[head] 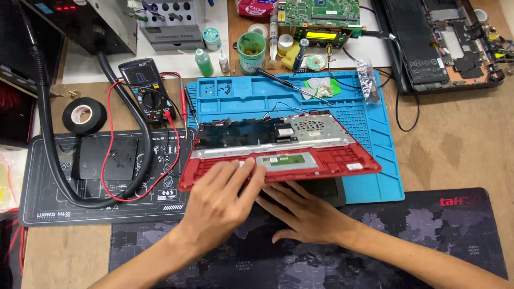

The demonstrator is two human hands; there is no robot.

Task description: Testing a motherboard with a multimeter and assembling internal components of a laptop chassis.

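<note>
Blue ribbed silicone mat (369, 134) underneath, and the red plastic laptop shell (284, 152) lies tilted across it, metal plate showing. Left hand (219, 200) lies flat on its near edge, fingers spread; right hand (305, 211) rests open just below, possibly touching the dark panel (326, 190).

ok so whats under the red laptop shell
The red shell lies mostly on the blue mat. Its near edge overlaps a dark flat slab, where the right hand reaches under. The left hand rests on top. The rest beneath is covered.
</note>
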